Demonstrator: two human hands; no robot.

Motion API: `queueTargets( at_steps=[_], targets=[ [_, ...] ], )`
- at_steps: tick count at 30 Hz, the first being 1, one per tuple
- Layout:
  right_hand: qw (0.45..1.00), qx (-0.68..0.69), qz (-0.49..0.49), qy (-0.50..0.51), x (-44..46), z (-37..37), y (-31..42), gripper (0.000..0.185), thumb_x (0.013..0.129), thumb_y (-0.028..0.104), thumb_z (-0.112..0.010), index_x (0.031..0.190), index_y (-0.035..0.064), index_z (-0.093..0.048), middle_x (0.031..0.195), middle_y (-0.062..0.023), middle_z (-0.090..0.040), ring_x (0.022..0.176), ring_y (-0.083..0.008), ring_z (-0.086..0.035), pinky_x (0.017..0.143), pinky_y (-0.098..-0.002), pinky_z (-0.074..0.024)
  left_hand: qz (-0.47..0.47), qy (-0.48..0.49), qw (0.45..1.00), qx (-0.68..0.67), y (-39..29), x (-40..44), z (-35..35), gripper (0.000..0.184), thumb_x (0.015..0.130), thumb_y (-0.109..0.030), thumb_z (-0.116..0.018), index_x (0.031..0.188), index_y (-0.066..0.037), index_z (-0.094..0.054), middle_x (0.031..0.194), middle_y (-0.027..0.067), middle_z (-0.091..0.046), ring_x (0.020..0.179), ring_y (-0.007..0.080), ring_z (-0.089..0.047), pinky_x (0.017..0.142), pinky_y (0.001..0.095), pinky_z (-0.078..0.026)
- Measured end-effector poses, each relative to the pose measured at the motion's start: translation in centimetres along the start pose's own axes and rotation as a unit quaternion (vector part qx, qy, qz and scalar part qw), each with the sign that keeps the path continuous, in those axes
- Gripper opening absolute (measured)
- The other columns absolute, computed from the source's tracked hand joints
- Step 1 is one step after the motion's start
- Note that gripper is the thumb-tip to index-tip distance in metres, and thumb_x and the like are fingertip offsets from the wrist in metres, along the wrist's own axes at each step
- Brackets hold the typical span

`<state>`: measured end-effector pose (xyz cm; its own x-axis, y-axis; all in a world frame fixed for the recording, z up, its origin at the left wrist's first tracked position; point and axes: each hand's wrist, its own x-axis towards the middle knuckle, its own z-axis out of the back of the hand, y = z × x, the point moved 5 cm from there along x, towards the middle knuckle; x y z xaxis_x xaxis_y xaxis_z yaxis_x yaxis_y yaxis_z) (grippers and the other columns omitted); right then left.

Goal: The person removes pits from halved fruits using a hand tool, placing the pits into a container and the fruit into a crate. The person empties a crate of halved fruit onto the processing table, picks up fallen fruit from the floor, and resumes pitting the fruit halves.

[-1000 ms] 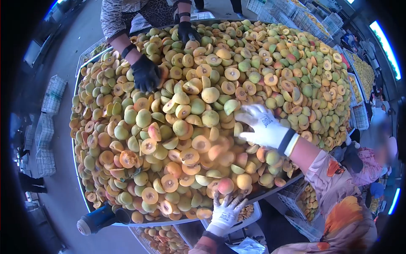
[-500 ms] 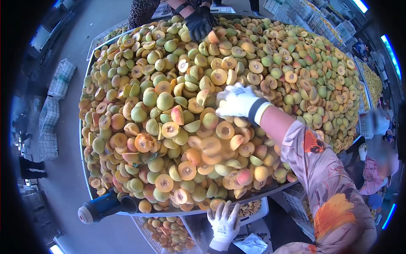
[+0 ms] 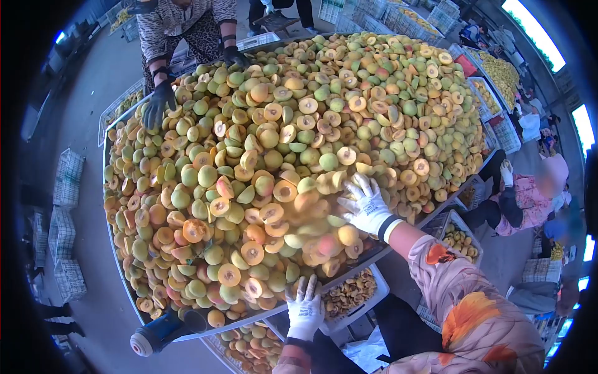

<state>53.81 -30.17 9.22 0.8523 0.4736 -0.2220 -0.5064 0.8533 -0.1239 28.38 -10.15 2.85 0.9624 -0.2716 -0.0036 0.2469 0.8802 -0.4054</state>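
A wide heap of halved yellow-green fruit (image 3: pixel 268 162) covers the big table. My right hand (image 3: pixel 367 206), in a white glove, lies on the fruit at the heap's near right part, fingers spread and holding nothing. Around its fingertips some halves look blurred. My left hand (image 3: pixel 304 310), also white-gloved, rests at the table's near edge with its fingers apart and nothing in it. Just right of the left hand, below the edge, is a white crate (image 3: pixel 381 288) of brown, shrivelled-looking pieces.
Across the table a co-worker's black-gloved hands (image 3: pixel 159 105) touch the fruit. A blue cylindrical object (image 3: pixel 159 331) juts from the near left corner. Fruit crates (image 3: pixel 249 349) stand below the near edge. Another person in pink (image 3: pixel 526 202) is at the right.
My right hand has moved back toward the near edge, its fingers spreading. My left hand stays by the edge. The co-worker's hands have moved apart, and the camera view has shifted.
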Motion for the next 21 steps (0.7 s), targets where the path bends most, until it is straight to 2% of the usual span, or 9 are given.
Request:
queueTargets(
  at_steps=[1,5,8,10,14,16,17,19,21],
  targets=[
    [1.000,-0.014,0.014,0.009,-0.8,-0.6,-0.5,0.054,0.095,0.056,-0.054,0.142,0.0306,-0.060,0.162,-0.0060,-0.035,0.156,-0.0350,-0.009,0.120,-0.0678,-0.0053,0.005,0.003,1.000,0.010,-0.3,0.0,0.1,0.058,0.077,-0.028,-0.070,0.133,-0.016,-0.062,0.152,0.0052,-0.046,0.139,0.0313,-0.041,0.118,0.0648,-0.022],
    [0.995,0.005,0.058,0.085,-2.0,-0.1,-2.2,0.065,0.096,0.060,-0.051,0.152,0.0276,-0.048,0.163,-0.0058,-0.034,0.156,-0.0339,-0.008,0.120,-0.0702,-0.0067,0.073,0.001,0.997,-0.010,-2.1,-1.0,1.0,0.059,0.080,-0.028,-0.068,0.137,-0.014,-0.060,0.157,0.0069,-0.043,0.147,0.0327,-0.035,0.121,0.0621,-0.018],
    [0.986,-0.035,0.121,0.105,-2.5,1.1,-2.9,0.066,0.094,0.058,-0.055,0.151,0.0258,-0.050,0.163,-0.0062,-0.035,0.156,-0.0346,-0.009,0.119,-0.0709,-0.0100,0.158,-0.020,0.987,0.032,-5.4,-5.7,5.6,0.060,0.079,-0.026,-0.071,0.137,-0.015,-0.061,0.157,0.0141,-0.042,0.145,0.0371,-0.037,0.118,0.0591,-0.026],
    [0.977,-0.020,0.183,0.107,-4.6,3.0,-3.9,0.062,0.092,0.048,-0.061,0.149,0.0266,-0.052,0.164,-0.0056,-0.033,0.156,-0.0354,-0.012,0.118,-0.0699,-0.0163,0.251,-0.041,0.966,0.040,-8.7,-11.9,8.8,0.057,0.079,-0.025,-0.071,0.135,-0.015,-0.062,0.157,0.0158,-0.041,0.144,0.0391,-0.037,0.116,0.0579,-0.029],
    [0.972,-0.081,0.200,0.090,-6.2,-1.5,-6.2,0.059,0.093,0.035,-0.059,0.151,0.0298,-0.049,0.165,-0.0041,-0.031,0.156,-0.0382,-0.008,0.115,-0.0644,-0.0252,0.450,0.014,0.891,0.053,-15.4,-28.9,9.3,0.061,0.076,-0.027,-0.077,0.134,-0.016,-0.062,0.160,0.0142,-0.037,0.147,0.0374,-0.034,0.116,0.0567,-0.029],
    [0.963,-0.130,0.203,0.121,-7.3,-1.1,-5.6,0.056,0.095,0.033,-0.057,0.151,0.0321,-0.049,0.166,-0.0028,-0.031,0.156,-0.0380,-0.008,0.115,-0.0635,-0.0252,0.535,0.032,0.843,0.047,-19.9,-36.6,8.9,0.062,0.075,-0.026,-0.079,0.133,-0.014,-0.064,0.160,0.0162,-0.038,0.146,0.0384,-0.036,0.115,0.0556,-0.031],
    [0.970,-0.096,0.203,0.088,-7.6,-1.0,-5.6,0.056,0.096,0.032,-0.056,0.151,0.0323,-0.049,0.165,-0.0020,-0.032,0.156,-0.0386,-0.008,0.115,-0.0643,-0.0242,0.584,0.051,0.810,0.035,-21.9,-40.2,8.8,0.060,0.077,-0.027,-0.078,0.133,-0.015,-0.064,0.160,0.0153,-0.037,0.146,0.0373,-0.035,0.116,0.0542,-0.031],
    [0.976,-0.058,0.191,0.089,-7.9,1.6,-5.1,0.059,0.094,0.030,-0.058,0.152,0.0301,-0.049,0.165,-0.0036,-0.033,0.156,-0.0368,-0.014,0.116,-0.0618,-0.0248,0.674,0.079,0.734,-0.001,-26.0,-45.7,8.0,0.055,0.081,-0.028,-0.075,0.134,-0.016,-0.064,0.162,0.0135,-0.034,0.147,0.0350,-0.034,0.118,0.0514,-0.030],
    [0.981,-0.008,0.183,0.060,-7.9,2.1,-5.6,0.057,0.090,0.027,-0.062,0.146,0.0245,-0.054,0.163,-0.0055,-0.036,0.152,-0.0341,-0.024,0.115,-0.0568,-0.0299,0.666,0.052,0.744,0.014,-29.6,-49.5,8.2,0.051,0.086,-0.039,-0.073,0.129,-0.013,-0.068,0.155,0.0205,-0.044,0.137,0.0387,-0.047,0.114,0.0474,-0.039]
  ],
)
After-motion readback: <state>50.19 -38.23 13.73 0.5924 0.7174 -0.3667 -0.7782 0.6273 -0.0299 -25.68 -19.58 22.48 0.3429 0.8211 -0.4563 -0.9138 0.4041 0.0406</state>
